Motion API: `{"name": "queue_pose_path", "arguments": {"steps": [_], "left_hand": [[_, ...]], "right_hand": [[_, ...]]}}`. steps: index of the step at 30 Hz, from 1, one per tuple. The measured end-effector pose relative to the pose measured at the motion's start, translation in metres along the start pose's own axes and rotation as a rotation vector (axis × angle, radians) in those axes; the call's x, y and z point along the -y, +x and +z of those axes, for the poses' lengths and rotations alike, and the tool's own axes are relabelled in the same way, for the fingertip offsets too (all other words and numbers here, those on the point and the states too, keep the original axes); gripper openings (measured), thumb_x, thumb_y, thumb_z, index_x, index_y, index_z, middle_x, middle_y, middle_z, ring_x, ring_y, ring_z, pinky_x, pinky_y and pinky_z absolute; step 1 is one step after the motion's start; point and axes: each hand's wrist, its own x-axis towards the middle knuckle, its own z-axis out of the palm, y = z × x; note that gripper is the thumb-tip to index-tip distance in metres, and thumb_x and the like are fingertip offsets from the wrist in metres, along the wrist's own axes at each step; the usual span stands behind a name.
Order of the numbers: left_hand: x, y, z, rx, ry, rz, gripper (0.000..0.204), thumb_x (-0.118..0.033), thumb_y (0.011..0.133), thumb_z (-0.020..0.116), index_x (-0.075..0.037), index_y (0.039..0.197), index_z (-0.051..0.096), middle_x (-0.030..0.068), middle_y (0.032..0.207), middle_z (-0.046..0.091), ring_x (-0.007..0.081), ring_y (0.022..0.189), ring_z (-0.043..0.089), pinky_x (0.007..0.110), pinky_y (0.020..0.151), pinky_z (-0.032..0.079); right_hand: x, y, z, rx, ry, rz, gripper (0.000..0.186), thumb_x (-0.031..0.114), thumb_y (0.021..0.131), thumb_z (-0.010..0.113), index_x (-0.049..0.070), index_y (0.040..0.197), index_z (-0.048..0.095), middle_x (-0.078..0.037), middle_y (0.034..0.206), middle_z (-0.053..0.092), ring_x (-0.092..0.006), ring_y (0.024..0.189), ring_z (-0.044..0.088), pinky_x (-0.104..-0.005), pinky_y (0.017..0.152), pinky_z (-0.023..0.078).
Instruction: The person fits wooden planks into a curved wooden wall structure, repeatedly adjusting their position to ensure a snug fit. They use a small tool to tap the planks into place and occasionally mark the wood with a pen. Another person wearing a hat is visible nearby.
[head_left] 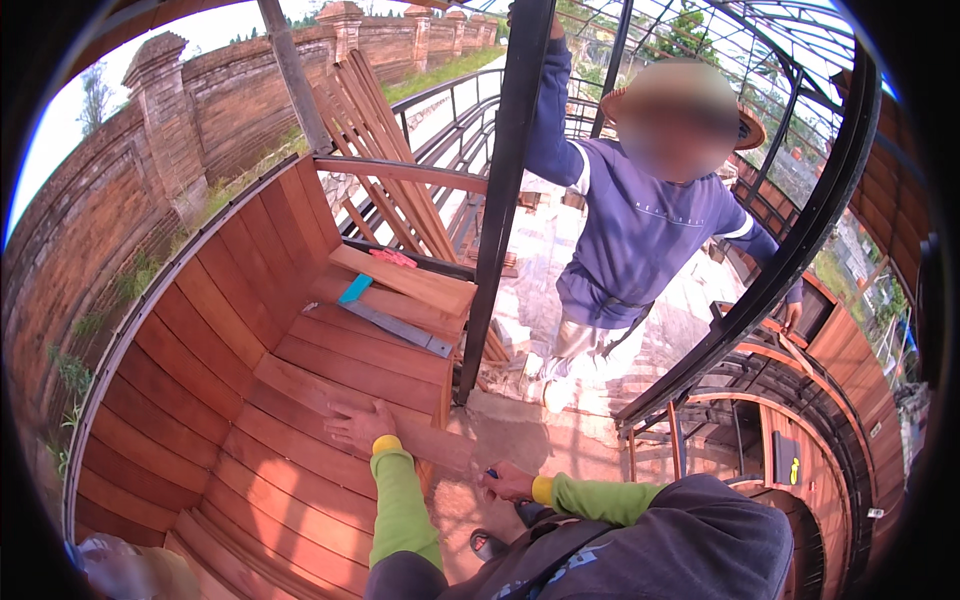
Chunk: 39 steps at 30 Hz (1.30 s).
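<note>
My left hand [362, 428] lies flat with its fingers spread on a loose wooden board [440, 443], which rests across the reddish plank seat [290, 430]. The board's right end juts past the seat's edge. Close to that end, my right hand [512, 482] is closed around a small object with a bit of blue showing; its kind cannot be made out. Farther back on the planks lies a try square with a teal handle [355, 288] and a grey metal blade [405, 329]. Beyond it, something pink, perhaps a glove [393, 258], sits by another board [420, 280].
A black metal post [505, 200] rises just beyond the seat, and a curved black beam [770, 270] arches at right. Between them stands a person in a purple sweatshirt [640, 220]. Long timber strips [400, 160] lean behind the backrest. Another head [140, 570] shows lower left.
</note>
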Motion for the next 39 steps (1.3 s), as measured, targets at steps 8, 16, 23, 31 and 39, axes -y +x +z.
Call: {"name": "queue_pose_path", "arguments": {"steps": [8, 16, 23, 31, 39], "left_hand": [[-0.01, -0.005, 0.009, -0.018, -0.022, -0.002, 0.095, -0.04, 0.072, 0.066, -0.001, 0.142, 0.013, 0.0342, 0.14, 0.017, 0.0448, 0.133, 0.018, 0.047, 0.111, 0.014], [-0.005, 0.001, 0.016, -0.09, -0.082, 0.025, 0.095, -0.039, 0.069, 0.066, 0.002, 0.139, 0.018, 0.0352, 0.139, 0.019, 0.0458, 0.133, 0.016, 0.048, 0.111, 0.012], [0.008, 0.006, 0.016, -0.103, -0.088, 0.025, 0.096, -0.04, 0.069, 0.066, 0.003, 0.14, 0.017, 0.0363, 0.138, 0.019, 0.0468, 0.132, 0.016, 0.049, 0.11, 0.012], [0.009, 0.005, 0.023, -0.126, -0.071, 0.053, 0.094, -0.042, 0.07, 0.065, 0.004, 0.139, 0.019, 0.0379, 0.136, 0.02, 0.0491, 0.13, 0.018, 0.051, 0.109, 0.014], [0.0, 0.005, 0.028, -0.118, -0.069, 0.086, 0.094, -0.042, 0.07, 0.065, 0.003, 0.139, 0.019, 0.0389, 0.136, 0.02, 0.0491, 0.13, 0.018, 0.052, 0.109, 0.015]], "right_hand": [[-0.047, 0.003, -0.023, -0.011, -0.269, -0.189, 0.026, 0.03, 0.087, 0.052, 0.005, 0.088, 0.059, -0.001, 0.06, 0.053, -0.0095, 0.045, 0.045, -0.0268, 0.039, 0.035], [-0.026, -0.003, -0.047, 0.024, -0.067, -0.308, 0.021, 0.019, 0.091, 0.051, 0.001, 0.094, 0.063, -0.002, 0.063, 0.056, -0.0101, 0.057, 0.052, -0.0257, 0.053, 0.042], [0.03, 0.017, -0.043, -0.221, -0.533, -0.884, 0.035, 0.01, 0.082, 0.058, 0.006, 0.117, 0.051, -0.018, 0.1, 0.056, -0.0329, 0.081, 0.059, -0.0386, 0.07, 0.049], [0.013, 0.041, -0.057, -0.168, -0.484, -0.852, 0.039, 0.012, 0.08, 0.06, 0.007, 0.118, 0.052, -0.018, 0.107, 0.057, -0.037, 0.088, 0.06, -0.0408, 0.073, 0.049], [-0.013, 0.044, -0.082, -0.201, -0.353, -0.749, 0.026, 0.011, 0.085, 0.056, 0.001, 0.109, 0.057, -0.018, 0.09, 0.062, -0.0289, 0.079, 0.062, -0.0345, 0.071, 0.049]]}}
